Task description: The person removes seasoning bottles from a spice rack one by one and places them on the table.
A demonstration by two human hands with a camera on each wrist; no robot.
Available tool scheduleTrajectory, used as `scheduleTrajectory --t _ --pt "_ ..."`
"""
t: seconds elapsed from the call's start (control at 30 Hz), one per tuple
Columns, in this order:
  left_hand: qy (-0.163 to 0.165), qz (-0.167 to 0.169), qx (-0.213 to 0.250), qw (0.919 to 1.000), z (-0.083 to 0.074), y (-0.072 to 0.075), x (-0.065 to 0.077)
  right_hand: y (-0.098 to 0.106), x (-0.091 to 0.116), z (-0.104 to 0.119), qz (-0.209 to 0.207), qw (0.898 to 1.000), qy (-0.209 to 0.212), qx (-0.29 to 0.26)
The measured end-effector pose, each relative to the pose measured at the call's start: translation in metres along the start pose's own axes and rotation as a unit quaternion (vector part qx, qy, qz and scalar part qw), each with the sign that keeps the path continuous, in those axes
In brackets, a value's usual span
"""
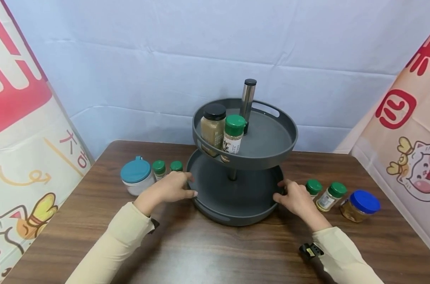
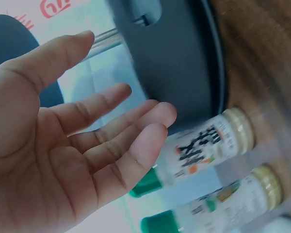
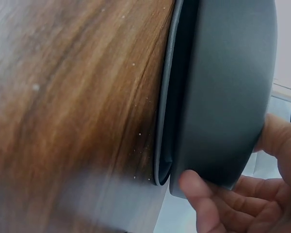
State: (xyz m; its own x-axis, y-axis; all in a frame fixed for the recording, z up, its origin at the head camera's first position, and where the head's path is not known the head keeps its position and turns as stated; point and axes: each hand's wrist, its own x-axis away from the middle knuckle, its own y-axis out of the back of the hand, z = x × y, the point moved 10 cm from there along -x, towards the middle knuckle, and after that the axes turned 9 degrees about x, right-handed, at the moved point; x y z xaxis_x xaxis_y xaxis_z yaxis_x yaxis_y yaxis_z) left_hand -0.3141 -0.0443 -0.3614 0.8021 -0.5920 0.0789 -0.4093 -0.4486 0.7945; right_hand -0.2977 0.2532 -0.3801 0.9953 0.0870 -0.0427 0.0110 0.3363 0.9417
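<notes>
A dark grey two-tier round tray stand (image 1: pixel 236 205) is on the wooden table between both hands. Its upper tray carries a jar with a black lid (image 1: pixel 213 125) and a green-capped spice bottle (image 1: pixel 233 136); the lower tray is bare. At the lower tray's left rim, my left hand (image 1: pixel 168 188) has its fingers apart and loosely bent, gripping nothing. In the left wrist view, two spice bottles (image 2: pixel 199 150) stand just beyond those fingertips. On the opposite side my right hand (image 3: pixel 247 194) pinches the lower tray's wall, thumb over the rim and fingers against the outside.
To the left stand a white jar with a teal lid (image 1: pixel 136 175) and green-capped bottles (image 1: pixel 159 169). Right of the stand are two more green-capped bottles (image 1: pixel 330 196) and a blue-lidded jar (image 1: pixel 360 206). A pale cloth (image 1: pixel 129 71) hangs behind the table (image 1: pixel 193 252).
</notes>
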Motion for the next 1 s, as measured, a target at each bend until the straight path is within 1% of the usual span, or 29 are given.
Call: scheduleTrajectory --t 0.23,0.37,0.47,0.57,0.73,0.9,1.0 --pt "-0.024 -0.008 -0.049 0.9985 -0.018 0.018 0.007 -0.001 0.001 0.001 0.007 1.0 -0.002 -0.004" --pt "-0.02 0.001 -0.063 0.9978 -0.024 0.023 0.01 -0.001 0.001 0.001 0.009 1.0 -0.004 -0.005" --pt "-0.019 0.001 -0.076 0.997 -0.028 0.026 0.013 0.0 0.001 0.001 0.009 1.0 -0.006 -0.006" --pt "-0.027 -0.012 -0.089 0.9956 -0.033 0.031 0.015 0.0 0.002 0.0 0.006 1.0 -0.005 -0.006" --pt "-0.046 -0.045 -0.108 0.9921 -0.044 0.045 0.017 -0.001 0.002 0.0 0.005 1.0 -0.004 -0.008" --pt "-0.06 -0.071 -0.115 0.9891 -0.055 0.059 0.02 0.0 0.002 0.0 0.004 1.0 -0.004 -0.011" --pt "-0.069 -0.078 -0.117 0.9877 -0.06 0.066 0.021 0.0 0.002 0.0 0.002 1.0 -0.004 -0.012"
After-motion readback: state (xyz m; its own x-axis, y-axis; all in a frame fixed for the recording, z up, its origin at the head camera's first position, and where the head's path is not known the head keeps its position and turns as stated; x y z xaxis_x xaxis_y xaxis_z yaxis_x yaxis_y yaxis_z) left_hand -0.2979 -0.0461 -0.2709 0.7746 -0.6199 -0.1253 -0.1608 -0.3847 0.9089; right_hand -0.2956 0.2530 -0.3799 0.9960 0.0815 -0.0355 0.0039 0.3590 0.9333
